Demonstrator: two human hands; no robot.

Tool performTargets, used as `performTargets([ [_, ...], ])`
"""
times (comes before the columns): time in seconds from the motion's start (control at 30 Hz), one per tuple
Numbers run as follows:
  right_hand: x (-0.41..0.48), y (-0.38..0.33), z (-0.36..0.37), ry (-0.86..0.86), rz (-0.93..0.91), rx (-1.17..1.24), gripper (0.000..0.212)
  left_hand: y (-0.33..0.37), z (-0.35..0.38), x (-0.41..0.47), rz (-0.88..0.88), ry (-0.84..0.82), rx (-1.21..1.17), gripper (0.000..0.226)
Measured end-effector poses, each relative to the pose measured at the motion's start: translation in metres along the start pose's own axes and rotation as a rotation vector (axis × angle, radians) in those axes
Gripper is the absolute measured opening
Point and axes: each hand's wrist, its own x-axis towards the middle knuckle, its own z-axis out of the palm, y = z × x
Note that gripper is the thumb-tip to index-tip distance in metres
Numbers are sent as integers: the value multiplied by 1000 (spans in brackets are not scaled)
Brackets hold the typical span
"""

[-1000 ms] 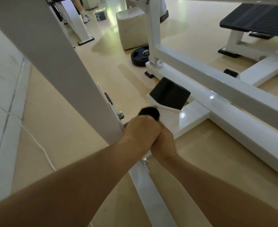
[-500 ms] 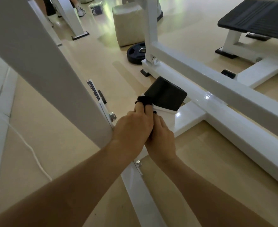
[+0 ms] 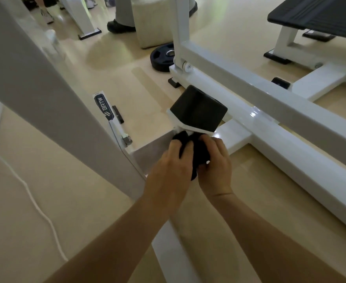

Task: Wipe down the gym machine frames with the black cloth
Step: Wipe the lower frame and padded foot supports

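Fingers (image 3: pixel 173 147) around the black cloth (image 3: pixel 200 157)

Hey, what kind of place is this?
Most likely a gym: white machine frames stand on the floor, a black weight plate lies by one upright, and a black padded bench sits at far right. The left hand and right hand hold a black cloth.

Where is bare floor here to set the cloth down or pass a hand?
Free: floor left of the grey upright, crossed only by the white cable; the strip between the labelled base rail and weight plate; the wedge between right forearm and long white beam. Crowded: under the black pad, where left hand and right hand grip the black cloth.
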Motion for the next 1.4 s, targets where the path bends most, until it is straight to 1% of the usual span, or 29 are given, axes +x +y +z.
performTargets([
  [0.03, 0, 11, 0, 0, 4, -44, 46, 2, 8, 3, 15, -34, 5, 49],
  [0.1, 0, 31, 1, 10, 129, -62, 43, 13, 27, 16, 70, -100, 65, 55],
  [0.17, 3, 47, 4, -5, 290, -10, 31, 27, 44, 35, 125, -113, 158, 53],
  [0.23, 8, 59, 11, -82, 332, -49, 19, 38, 54, 52, 152, -132, 223, 50],
  [0.27, 9, 62, 13, -122, 319, -107, 19, 38, 58, 56, 164, -142, 243, 50],
  [0.3, 7, 61, 15, -152, 293, -166, 23, 35, 60, 55, 177, -153, 256, 50],
  [0.37, -7, 54, 18, -200, 250, -199, 37, 22, 61, 41, 218, -192, 274, 58],
  [0.43, -35, 36, 27, -295, 162, -348, 55, 4, 63, 21, 249, -262, 346, 70],
  [0.47, -49, 24, 33, -337, 133, -368, 60, -5, 63, 12, 241, -314, 396, 71],
  [0.53, -71, 5, 43, -402, 132, -245, 58, -19, 59, -1, 133, -425, 492, 56],
  [0.57, -77, -1, 46, -467, 38, -260, 56, -21, 52, -5, 60, -474, 561, 49],
  [0.6, -82, -3, 46, -517, -101, -357, 56, -21, 46, -7, 29, -502, 643, 46],
  [0.63, -82, 1, 43, -542, -184, -417, 56, -17, 39, -10, 39, -528, 725, 46],
  [0.7, -72, 6, 32, -515, -189, -449, 57, -10, 28, -18, 84, -558, 798, 40],
  [0.77, -60, 6, 24, -521, -179, -506, 52, -6, 20, -30, 97, -556, 743, 36],
  [0.8, -54, 5, 23, -525, -159, -542, 49, -5, 18, -38, 113, -549, 719, 37],
  [0.83, -51, 2, 25, -520, -116, -526, 47, -6, 16, -46, 118, -542, 701, 41],
  [0.9, -52, -8, 31, -494, 20, -308, 49, -10, 14, -58, 75, -534, 636, 50],
  [0.93, -54, -13, 32, -458, 48, -170, 50, -12, 12, -60, 35, -522, 600, 52],
  [1.0, -60, -17, 29, -346, -19, -10, 48, -14, 10, -60, -40, -498, 531, 49],
  [1.07, -62, -9, 26, -280, -56, 27, 45, -15, 10, -57, -76, -466, 450, 43],
  [1.1, -60, -5, 25, -301, -81, -4, 44, -13, 12, -56, -96, -450, 392, 40],
  [1.13, -58, -1, 26, -385, -126, -63, 44, -11, 12, -55, -138, -429, 312, 36],
  [1.2, -53, 2, 31, -707, -241, -274, 47, -6, 10, -58, -230, -368, 165, 25],
  [1.23, -49, 3, 35, -833, -309, -376, 47, -5, 9, -60, -264, -339, 125, 22],
  [1.27, -43, 2, 39, -889, -356, -429, 45, -5, 8, -63, -297, -307, 97, 22],
  [1.33, -33, -1, 39, -868, -370, -467, 35, -5, 8, -66, -353, -248, 33, 29],
  [1.4, -30, 0, 29, -750, -320, -515, 29, -5, 12, -64, -350, -260, -26, 46],
])
